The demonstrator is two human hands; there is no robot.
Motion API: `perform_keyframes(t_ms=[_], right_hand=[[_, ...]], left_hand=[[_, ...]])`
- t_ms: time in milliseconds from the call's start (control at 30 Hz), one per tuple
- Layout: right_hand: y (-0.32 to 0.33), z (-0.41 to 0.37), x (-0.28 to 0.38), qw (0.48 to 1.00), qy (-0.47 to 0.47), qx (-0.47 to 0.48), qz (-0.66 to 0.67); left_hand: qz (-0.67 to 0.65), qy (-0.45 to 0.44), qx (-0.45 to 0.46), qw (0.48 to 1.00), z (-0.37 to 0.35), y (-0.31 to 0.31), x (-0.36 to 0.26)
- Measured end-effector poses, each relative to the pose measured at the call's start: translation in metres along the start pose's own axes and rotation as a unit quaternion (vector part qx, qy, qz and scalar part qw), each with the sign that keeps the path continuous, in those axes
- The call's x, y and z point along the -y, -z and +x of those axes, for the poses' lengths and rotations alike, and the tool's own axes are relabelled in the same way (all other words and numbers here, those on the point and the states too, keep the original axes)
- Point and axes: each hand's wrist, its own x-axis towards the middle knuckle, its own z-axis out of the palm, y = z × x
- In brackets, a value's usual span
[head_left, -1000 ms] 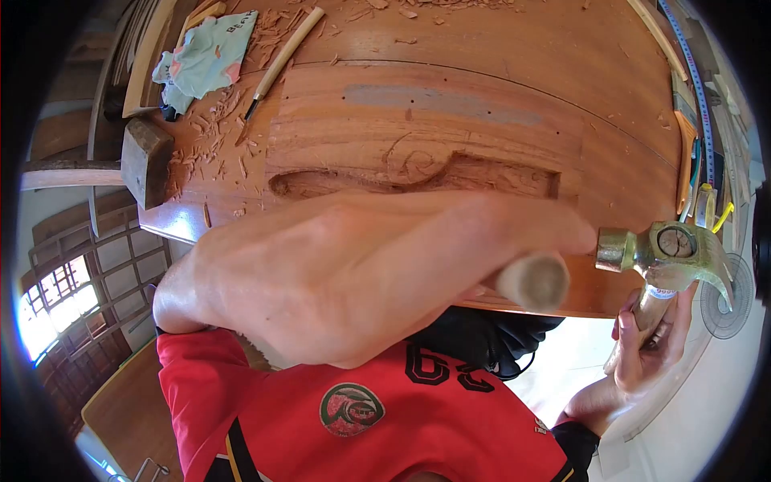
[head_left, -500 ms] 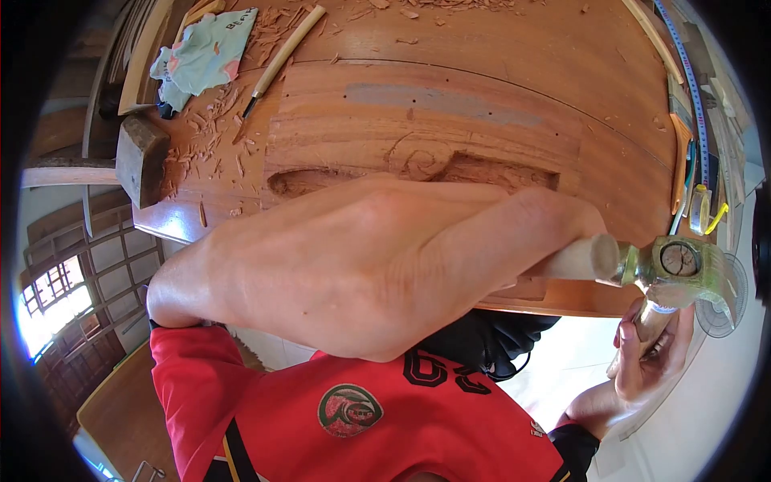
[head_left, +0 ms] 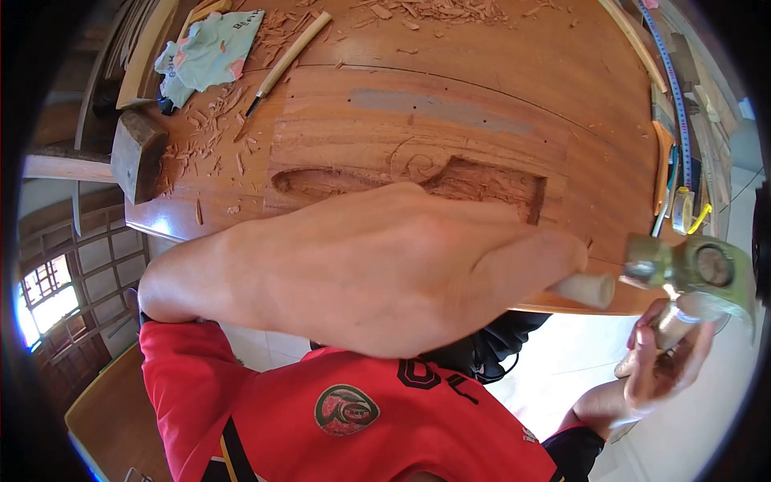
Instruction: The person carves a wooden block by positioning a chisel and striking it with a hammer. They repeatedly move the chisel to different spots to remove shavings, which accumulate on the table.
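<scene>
My left hand (head_left: 401,273) stretches across the near side of the carved wooden board (head_left: 337,145), closed around a chisel (head_left: 596,290). Only the chisel's round wooden handle end shows; its blade is hidden behind the hand. At the right, my right hand (head_left: 666,365) grips the wooden handle of a claw hammer (head_left: 691,269). The hammer's worn metal face points at the chisel's handle end, a small gap apart. Cut into the board are a spiral outline and a deep recess (head_left: 498,189) with rough wood inside. Part of the recess lies behind my left hand.
Another wooden-handled carving tool (head_left: 289,64) lies among wood shavings (head_left: 213,132) at the upper left, by a pale printed cloth (head_left: 210,56). A wooden block (head_left: 138,157) sits at the left edge. A tape measure (head_left: 683,210) lies along the right edge of the table (head_left: 482,40).
The hammer head has moved right, away from the chisel's handle end, which it was touching or nearly touching. My left hand has shifted slightly, uncovering more of the recess.
</scene>
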Motion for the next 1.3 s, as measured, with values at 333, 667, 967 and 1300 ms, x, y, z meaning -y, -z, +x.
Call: perform_keyframes(t_ms=[333,667,967,1300], right_hand=[[0.040,0.028,0.043,0.967,0.210,0.086,-0.114],[0.040,0.016,0.038,0.964,0.176,0.189,-0.062],[0.016,-0.008,-0.019,0.986,-0.015,0.152,0.061],[0.009,-0.019,-0.031,0.984,-0.135,0.110,0.048]], left_hand=[[0.063,0.012,0.049,0.997,-0.003,0.001,-0.004],[0.149,-0.076,0.032,0.985,-0.018,-0.013,-0.009],[0.155,-0.201,-0.064,0.965,-0.053,-0.022,0.019],[-0.067,0.046,-0.062,0.995,-0.032,-0.003,0.006]])
